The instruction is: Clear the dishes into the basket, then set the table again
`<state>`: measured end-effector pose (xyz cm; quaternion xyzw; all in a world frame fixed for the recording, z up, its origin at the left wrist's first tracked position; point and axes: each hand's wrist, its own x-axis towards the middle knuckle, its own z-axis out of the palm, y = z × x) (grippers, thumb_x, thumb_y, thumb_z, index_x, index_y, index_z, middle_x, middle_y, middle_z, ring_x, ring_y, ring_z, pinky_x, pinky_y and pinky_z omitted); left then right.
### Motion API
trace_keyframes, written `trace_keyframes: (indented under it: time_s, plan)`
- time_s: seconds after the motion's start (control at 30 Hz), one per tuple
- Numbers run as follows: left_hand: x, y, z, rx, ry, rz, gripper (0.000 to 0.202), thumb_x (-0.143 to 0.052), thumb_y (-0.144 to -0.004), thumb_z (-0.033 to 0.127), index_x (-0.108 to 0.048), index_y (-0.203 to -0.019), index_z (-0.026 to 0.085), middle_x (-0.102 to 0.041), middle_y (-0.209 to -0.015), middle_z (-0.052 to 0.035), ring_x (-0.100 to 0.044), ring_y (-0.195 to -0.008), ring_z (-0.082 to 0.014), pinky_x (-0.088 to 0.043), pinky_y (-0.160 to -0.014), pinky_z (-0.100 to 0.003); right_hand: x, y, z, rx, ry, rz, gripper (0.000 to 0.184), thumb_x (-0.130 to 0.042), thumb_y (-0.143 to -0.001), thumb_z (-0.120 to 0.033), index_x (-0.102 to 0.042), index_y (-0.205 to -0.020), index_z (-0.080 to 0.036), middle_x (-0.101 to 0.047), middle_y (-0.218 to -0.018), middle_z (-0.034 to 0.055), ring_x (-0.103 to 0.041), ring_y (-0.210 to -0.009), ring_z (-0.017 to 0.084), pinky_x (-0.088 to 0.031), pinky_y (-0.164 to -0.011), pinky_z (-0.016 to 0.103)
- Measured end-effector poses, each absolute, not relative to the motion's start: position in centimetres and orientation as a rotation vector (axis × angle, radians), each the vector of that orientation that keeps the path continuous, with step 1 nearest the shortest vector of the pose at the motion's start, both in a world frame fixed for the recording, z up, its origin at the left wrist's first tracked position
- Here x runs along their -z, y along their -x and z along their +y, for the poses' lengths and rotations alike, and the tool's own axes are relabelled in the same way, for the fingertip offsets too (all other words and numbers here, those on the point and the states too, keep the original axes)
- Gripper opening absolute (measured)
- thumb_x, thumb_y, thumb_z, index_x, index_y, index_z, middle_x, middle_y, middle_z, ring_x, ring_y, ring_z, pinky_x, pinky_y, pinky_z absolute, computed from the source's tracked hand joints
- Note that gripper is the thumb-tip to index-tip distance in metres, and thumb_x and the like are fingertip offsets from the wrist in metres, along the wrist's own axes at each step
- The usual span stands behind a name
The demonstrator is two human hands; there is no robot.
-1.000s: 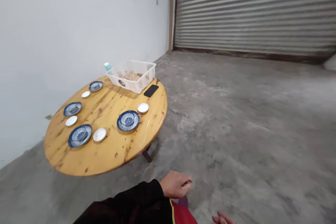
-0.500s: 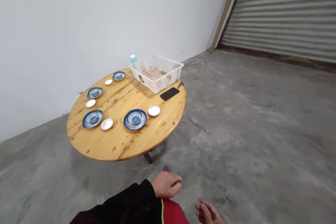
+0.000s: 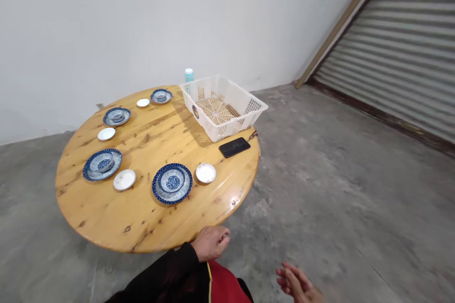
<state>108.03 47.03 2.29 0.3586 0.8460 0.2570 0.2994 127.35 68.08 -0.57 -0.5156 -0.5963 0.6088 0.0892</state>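
Note:
My left hand, in a black sleeve, hangs by the near edge of the round wooden table. Its fingers are curled in, and nothing shows in them. Low on the right, over the floor, my right hand is loosely bent with fingers a little apart and holds nothing. Closest to my hands on the table is a blue-patterned bowl on a blue-rimmed plate. A small white dish lies to its right.
Several similar settings line the table's left side, such as this bowl with a white dish. A white plastic basket holds chopsticks. Near it are a black phone and a light-blue bottle. Wall and shutter stand behind.
The table and its dishes appear nearer and larger, as my view has moved toward them. My left hand now overlaps the table's near edge. Both hands stay without anything visible in them.

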Motion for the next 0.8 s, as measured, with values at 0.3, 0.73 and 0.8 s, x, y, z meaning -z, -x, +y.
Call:
trace_keyframes:
  time_s: [0.3, 0.73, 0.8]
  plan:
    - [-0.4, -106.4, 43.1, -0.891, -0.413, 2.385, 0.035, -0.041, -0.098, 0.033, -0.069, -0.114, 0.022, -0.078, -0.112, -0.0068, -0.072, -0.105, -0.0232, -0.050, -0.094, -0.031, -12.6, -109.7, 82.5, -1.208, 0.969, -2.358, 0.052, -0.063, -0.072, -0.066, -0.070, -0.095, -0.020, -0.077, -0.081, 0.0115, -0.072, -0.069, 0.026, -0.061, -0.072, 0.040]
    - [1.8, -106.7, 46.0, -1.276, 0.491, 2.393, 0.061, -0.043, -0.082, 0.077, -0.071, -0.088, 0.023, -0.076, -0.079, -0.0061, -0.075, -0.075, -0.0250, -0.061, -0.074, -0.034, -19.2, -73.5, 90.5, -0.416, 0.299, -3.186, 0.037, -0.052, -0.097, -0.019, -0.066, -0.130, -0.009, -0.072, -0.126, 0.0149, -0.066, -0.113, 0.026, -0.047, -0.096, 0.030]
    - [2.1, -107.2, 46.7, -1.368, 0.661, 2.352, 0.066, -0.048, -0.077, 0.083, -0.072, -0.086, 0.022, -0.077, -0.079, -0.0061, -0.076, -0.077, -0.0264, -0.062, -0.075, -0.035, -17.3, -69.1, 91.5, -0.281, 0.271, -3.308, 0.040, -0.052, -0.098, -0.020, -0.064, -0.134, -0.006, -0.071, -0.128, 0.0165, -0.065, -0.114, 0.025, -0.046, -0.096, 0.029]
